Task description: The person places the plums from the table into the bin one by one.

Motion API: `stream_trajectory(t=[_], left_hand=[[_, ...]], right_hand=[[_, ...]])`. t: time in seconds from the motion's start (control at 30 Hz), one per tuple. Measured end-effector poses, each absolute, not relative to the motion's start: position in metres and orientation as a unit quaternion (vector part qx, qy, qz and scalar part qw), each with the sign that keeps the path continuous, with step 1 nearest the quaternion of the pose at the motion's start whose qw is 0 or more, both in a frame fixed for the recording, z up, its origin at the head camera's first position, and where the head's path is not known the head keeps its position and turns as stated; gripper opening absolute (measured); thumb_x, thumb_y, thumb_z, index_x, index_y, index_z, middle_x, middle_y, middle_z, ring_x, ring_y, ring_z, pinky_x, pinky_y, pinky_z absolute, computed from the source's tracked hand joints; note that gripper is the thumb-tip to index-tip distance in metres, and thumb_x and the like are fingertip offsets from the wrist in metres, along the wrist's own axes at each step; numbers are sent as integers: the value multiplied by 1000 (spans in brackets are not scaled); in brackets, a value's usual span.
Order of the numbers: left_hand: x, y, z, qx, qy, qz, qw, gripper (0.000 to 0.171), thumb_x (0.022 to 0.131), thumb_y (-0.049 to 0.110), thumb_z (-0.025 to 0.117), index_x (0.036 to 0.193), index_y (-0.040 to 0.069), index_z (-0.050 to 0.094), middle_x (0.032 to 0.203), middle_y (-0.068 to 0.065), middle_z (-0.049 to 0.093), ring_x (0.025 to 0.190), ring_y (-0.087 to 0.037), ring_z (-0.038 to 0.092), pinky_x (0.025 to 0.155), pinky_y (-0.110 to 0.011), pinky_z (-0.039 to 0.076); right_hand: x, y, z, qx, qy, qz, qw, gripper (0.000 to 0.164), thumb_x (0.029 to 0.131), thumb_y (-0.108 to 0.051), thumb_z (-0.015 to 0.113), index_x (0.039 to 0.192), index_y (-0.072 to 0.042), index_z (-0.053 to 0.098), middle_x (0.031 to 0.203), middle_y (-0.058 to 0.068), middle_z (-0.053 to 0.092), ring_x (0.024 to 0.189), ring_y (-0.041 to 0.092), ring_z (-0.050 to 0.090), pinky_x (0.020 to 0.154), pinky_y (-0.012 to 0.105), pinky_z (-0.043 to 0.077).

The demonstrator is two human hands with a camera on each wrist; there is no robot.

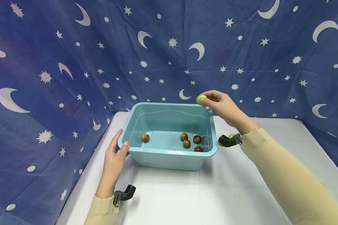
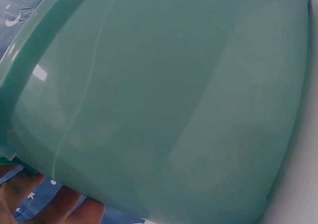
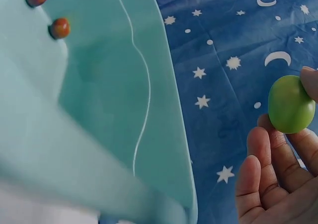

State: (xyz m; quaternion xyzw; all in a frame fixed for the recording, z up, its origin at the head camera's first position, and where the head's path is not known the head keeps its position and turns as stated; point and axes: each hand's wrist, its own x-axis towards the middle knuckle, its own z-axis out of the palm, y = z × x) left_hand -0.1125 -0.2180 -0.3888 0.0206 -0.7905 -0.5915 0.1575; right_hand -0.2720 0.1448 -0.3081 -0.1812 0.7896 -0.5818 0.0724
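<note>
The left hand (image 1: 115, 159) holds the left end of the blue tub (image 1: 166, 161). Its thumb is at the rim and its fingers are on the outside. The right hand (image 1: 219, 101) is up high, near the back right corner of the tub. Its thumb and fingers pinch a green fruit (image 1: 200, 99), and the fruit does not touch the tub.

In the tub, one red fruit (image 1: 145, 137) sits by itself on the left. Four more red fruits (image 1: 186, 143) sit close to each other on the right. The tub stands upright on a white surface (image 1: 169, 193). More green (image 1: 231, 135) peeks out by the right wrist, mostly hidden. A blue cloth (image 1: 157, 56) with white moons and stars hangs behind.
</note>
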Motion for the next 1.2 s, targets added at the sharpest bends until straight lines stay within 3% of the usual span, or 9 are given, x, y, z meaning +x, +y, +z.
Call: stream_trajectory(t=[0.1, 0.27, 0.4, 0.5, 0.6, 0.87, 1.07, 1.2], left_hand=[[-112, -218, -388, 22, -791, -591, 157, 55, 100, 19, 53, 151, 11, 34, 146, -14, 41, 116, -28, 51, 87, -47, 52], [-111, -218, -389, 23, -792, -590, 156, 55, 100, 19, 53, 151, 12, 35, 147, -12, 40, 115, -27, 51, 84, -34, 54], [-111, -219, -390, 22, -791, -592, 155, 55, 100, 20, 54, 151, 12, 35, 147, -12, 40, 116, -27, 51, 85, -39, 54], [-111, -219, -390, 22, -788, -596, 153, 55, 100, 20, 53, 151, 13, 34, 147, -11, 39, 117, -27, 50, 87, -47, 52], [-111, -219, -391, 22, -786, -599, 153, 56, 100, 19, 53, 151, 12, 34, 147, -12, 40, 116, -26, 50, 88, -49, 51], [-111, -218, -390, 23, -786, -598, 154, 55, 99, 20, 54, 151, 13, 34, 146, -12, 41, 115, -25, 51, 86, -39, 54], [-111, -218, -389, 23, -787, -597, 152, 56, 100, 19, 53, 151, 13, 34, 146, -13, 40, 116, -26, 50, 85, -36, 54], [-117, -223, -400, 26, -784, -602, 152, 56, 99, 21, 54, 151, 20, 35, 147, -9, 40, 116, -23, 50, 83, -29, 54]], right_hand=[[-274, 136, -308, -181, 786, -587, 74, 52, 88, -44, 68, 127, -12, 56, 119, 8, 59, 112, 33, 52, 95, 53, 41], [-277, 120, -310, -179, 795, -575, 78, 50, 87, -47, 68, 124, -14, 58, 116, 7, 61, 112, 34, 53, 95, 53, 42], [-278, 108, -311, -189, 810, -550, 71, 47, 86, -48, 69, 120, -16, 61, 111, 8, 61, 107, 34, 53, 92, 51, 45], [-279, 98, -312, -206, 827, -520, 60, 43, 87, -46, 70, 117, -16, 62, 106, 7, 62, 100, 29, 56, 87, 44, 48], [-279, 88, -313, -223, 845, -483, 49, 39, 87, -42, 70, 115, -15, 64, 103, 3, 63, 94, 21, 57, 82, 37, 49], [-282, 68, -322, -244, 866, -430, 80, 32, 85, -31, 75, 108, -12, 64, 96, 5, 63, 88, 21, 57, 74, 34, 49], [-282, 54, -325, -254, 890, -367, 98, 32, 85, -26, 75, 108, -9, 62, 100, 5, 63, 92, 21, 57, 79, 34, 49], [-280, 48, -328, -265, 906, -318, 90, 32, 85, -25, 75, 109, -8, 62, 101, 5, 64, 92, 20, 57, 81, 33, 48]])
